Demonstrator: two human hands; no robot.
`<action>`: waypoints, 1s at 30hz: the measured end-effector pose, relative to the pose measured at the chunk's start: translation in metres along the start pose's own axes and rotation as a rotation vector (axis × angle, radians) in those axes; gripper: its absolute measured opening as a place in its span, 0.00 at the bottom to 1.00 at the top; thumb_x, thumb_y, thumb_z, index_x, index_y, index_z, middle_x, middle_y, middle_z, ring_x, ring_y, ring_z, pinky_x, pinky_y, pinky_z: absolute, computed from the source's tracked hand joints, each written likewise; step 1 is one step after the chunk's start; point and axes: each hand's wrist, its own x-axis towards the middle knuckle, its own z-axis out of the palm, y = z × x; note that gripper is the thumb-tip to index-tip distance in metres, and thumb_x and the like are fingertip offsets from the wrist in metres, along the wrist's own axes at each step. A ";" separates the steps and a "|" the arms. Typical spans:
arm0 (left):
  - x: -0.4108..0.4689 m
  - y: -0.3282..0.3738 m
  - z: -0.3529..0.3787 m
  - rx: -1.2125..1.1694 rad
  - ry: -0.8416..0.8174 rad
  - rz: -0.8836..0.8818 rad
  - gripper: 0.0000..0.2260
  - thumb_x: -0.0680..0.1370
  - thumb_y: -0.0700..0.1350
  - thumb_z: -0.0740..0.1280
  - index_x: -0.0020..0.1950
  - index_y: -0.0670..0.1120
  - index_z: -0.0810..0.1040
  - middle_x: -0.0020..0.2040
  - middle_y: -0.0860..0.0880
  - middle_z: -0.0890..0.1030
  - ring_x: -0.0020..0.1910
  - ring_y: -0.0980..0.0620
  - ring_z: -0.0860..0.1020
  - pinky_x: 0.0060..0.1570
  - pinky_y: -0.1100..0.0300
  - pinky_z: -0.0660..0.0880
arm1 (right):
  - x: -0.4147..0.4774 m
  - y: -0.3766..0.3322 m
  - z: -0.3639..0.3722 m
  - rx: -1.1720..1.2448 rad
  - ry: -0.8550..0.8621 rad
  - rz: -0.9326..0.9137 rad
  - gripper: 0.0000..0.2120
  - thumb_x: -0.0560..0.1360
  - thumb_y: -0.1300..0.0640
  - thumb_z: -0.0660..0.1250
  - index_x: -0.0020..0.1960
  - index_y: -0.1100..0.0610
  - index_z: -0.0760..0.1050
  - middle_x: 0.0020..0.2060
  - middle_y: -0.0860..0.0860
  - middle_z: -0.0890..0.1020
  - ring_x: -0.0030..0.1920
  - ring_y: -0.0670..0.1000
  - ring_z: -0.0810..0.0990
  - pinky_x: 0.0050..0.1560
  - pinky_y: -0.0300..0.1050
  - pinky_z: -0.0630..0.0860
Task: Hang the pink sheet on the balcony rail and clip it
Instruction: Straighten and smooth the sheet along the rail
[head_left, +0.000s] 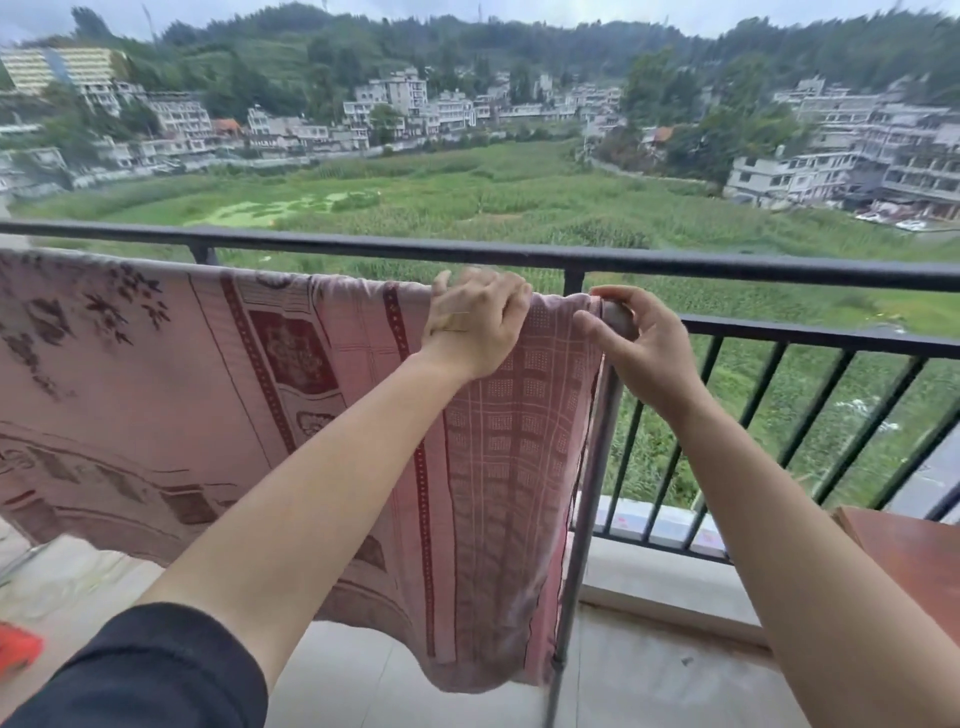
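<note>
The pink sheet (208, 405), patterned with dark red bands and flowers, hangs over a horizontal bar just in front of the black balcony rail (363, 244). It stretches from the left edge of view to a grey upright pole (587, 509). My left hand (475, 325) is closed over the sheet's top fold on the bar. My right hand (639, 353) pinches the sheet's right top corner where the bar meets the pole. I see no clip.
A lower black rail with vertical bars (779, 405) runs to the right, above a concrete ledge. A brown wooden surface (914, 556) sits at the right. A pale cloth (67, 577) and a red-orange object (18, 649) lie at the lower left.
</note>
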 end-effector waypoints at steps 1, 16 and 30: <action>-0.001 0.002 0.002 0.022 -0.007 0.012 0.20 0.83 0.56 0.48 0.55 0.53 0.79 0.54 0.51 0.81 0.56 0.48 0.76 0.68 0.43 0.60 | -0.001 -0.001 0.002 -0.126 0.070 -0.065 0.18 0.72 0.44 0.74 0.59 0.49 0.80 0.54 0.47 0.80 0.53 0.44 0.80 0.54 0.43 0.78; -0.006 0.001 0.007 0.024 0.028 -0.030 0.20 0.83 0.56 0.48 0.51 0.51 0.78 0.47 0.50 0.79 0.50 0.47 0.74 0.61 0.48 0.61 | -0.009 -0.014 -0.030 -0.311 0.212 0.003 0.32 0.80 0.37 0.58 0.34 0.62 0.79 0.27 0.47 0.80 0.22 0.45 0.74 0.26 0.43 0.72; 0.000 0.025 0.007 0.019 -0.003 -0.071 0.20 0.82 0.59 0.47 0.43 0.52 0.74 0.44 0.51 0.77 0.49 0.46 0.75 0.62 0.44 0.62 | -0.051 0.031 -0.015 -0.494 0.031 0.233 0.15 0.76 0.48 0.65 0.34 0.54 0.72 0.29 0.47 0.76 0.33 0.50 0.76 0.33 0.44 0.71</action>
